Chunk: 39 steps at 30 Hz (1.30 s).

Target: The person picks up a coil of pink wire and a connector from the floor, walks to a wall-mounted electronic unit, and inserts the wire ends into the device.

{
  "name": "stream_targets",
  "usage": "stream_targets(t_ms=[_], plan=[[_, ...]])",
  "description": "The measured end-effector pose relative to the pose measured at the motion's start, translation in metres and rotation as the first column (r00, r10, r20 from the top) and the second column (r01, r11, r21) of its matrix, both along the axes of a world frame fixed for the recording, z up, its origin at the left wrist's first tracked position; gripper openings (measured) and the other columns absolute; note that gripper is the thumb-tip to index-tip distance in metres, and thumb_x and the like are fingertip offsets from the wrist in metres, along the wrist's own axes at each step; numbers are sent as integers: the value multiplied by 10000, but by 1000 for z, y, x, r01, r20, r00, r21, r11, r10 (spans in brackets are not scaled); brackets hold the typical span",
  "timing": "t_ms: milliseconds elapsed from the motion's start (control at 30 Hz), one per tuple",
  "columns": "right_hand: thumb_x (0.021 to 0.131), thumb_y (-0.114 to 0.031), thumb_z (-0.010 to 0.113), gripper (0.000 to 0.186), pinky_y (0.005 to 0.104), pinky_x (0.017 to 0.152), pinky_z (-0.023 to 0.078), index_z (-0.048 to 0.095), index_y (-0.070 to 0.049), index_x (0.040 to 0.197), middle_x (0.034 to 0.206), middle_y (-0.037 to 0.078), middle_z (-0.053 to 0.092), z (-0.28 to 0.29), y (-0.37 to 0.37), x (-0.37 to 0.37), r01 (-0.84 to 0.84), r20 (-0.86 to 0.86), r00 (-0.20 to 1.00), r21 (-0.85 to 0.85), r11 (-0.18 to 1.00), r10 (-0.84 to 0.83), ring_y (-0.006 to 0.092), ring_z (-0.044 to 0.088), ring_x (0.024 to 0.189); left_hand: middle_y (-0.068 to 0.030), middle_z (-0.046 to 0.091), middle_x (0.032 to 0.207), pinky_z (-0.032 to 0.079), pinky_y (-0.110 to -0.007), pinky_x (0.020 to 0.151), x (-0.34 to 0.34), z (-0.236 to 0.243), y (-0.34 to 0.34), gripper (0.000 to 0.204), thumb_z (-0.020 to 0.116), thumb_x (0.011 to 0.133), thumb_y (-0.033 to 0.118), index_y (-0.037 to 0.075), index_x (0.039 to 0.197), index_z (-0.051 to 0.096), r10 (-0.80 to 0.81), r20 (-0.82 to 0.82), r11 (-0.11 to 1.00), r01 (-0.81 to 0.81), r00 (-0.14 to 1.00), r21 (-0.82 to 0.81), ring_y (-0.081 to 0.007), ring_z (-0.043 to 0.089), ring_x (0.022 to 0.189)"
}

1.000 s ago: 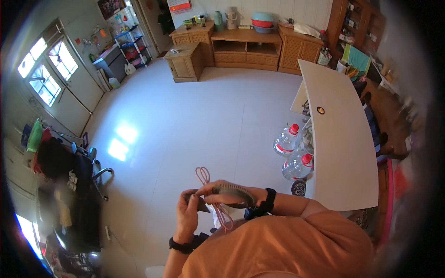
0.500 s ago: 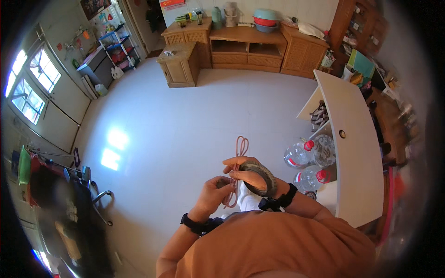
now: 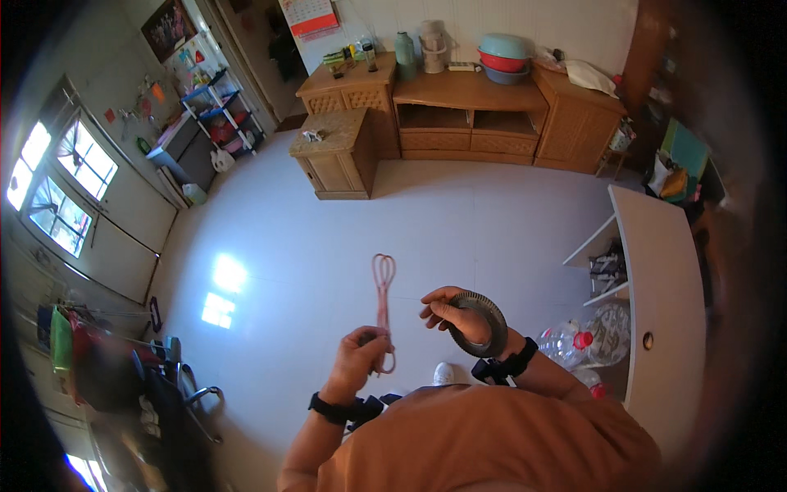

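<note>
My left hand (image 3: pixel 359 357) is closed on a folded pinkish-brown cord (image 3: pixel 383 291). The cord's double loop sticks up above the fingers and a smaller loop hangs below them. To the right, apart from the cord, is my right hand (image 3: pixel 464 321), its fingers stretched out and a little bent. A dark ring with a ribbed edge (image 3: pixel 498 326) goes round this hand, near the base of the thumb; the fingers do not grip it. Both wrists wear black bands.
A white desk (image 3: pixel 668 287) stands at the right, with large clear bottles (image 3: pixel 566 344) beside and under it. Wooden cabinets (image 3: pixel 467 94) line the far wall. A dark office chair (image 3: pixel 164 394) is at the left, near the door (image 3: pixel 115 213).
My right hand has let go of the cord and moved away to the right with the ring on it. The left hand has shifted left, keeping the cord. The view has tilted up slightly.
</note>
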State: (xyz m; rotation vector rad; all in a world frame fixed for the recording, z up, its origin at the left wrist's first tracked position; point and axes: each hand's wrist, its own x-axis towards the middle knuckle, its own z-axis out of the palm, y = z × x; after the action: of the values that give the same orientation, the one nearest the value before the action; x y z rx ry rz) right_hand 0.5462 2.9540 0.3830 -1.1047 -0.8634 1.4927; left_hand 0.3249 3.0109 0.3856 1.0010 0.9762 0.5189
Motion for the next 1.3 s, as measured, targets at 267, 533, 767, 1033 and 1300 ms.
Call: stream_targets(t_ms=[267,533,767,1033,1300], plan=[[857,-222,554,234,232,514,396,520,-13,956,620,2,492,-48,134,99,248,72,968,-134,960,-240,89,452,533,-99,602,698,391,-211,363,16,-11,143,105,516,829,72,-12,890,529,135,-86,988,-141,987,-61,-102,495,434],[841,-218,570,165,329,446,434,505,-97,749,582,12,488,-136,209,235,460,-203,798,-403,791,-567,154,469,478,-88,586,694,383,-207,373,56,-12,325,118,505,830,76,-15,905,517,97,-186,993,-106,978,-42,-95,473,444],[836,-277,599,141,367,492,449,536,-185,750,615,-55,501,-170,220,325,630,-206,578,-503,592,-790,129,511,546,-66,575,702,380,-203,396,139,1,484,171,519,849,137,-14,929,510,-51,-247,998,44,968,-35,-80,459,466],[835,-100,535,114,377,519,397,485,-115,733,636,35,480,-147,352,398,718,11,584,-473,510,-812,173,459,575,-63,570,682,377,-203,395,225,-1,608,145,501,856,131,-8,897,510,43,-210,999,-47,977,-14,-76,441,446],[823,-31,553,104,307,646,451,511,-41,917,779,41,537,-141,536,449,547,200,835,-411,730,-513,152,525,706,-52,556,666,389,-209,400,257,-26,706,139,488,873,150,15,847,506,133,-269,964,-188,954,-190,-77,441,446]])
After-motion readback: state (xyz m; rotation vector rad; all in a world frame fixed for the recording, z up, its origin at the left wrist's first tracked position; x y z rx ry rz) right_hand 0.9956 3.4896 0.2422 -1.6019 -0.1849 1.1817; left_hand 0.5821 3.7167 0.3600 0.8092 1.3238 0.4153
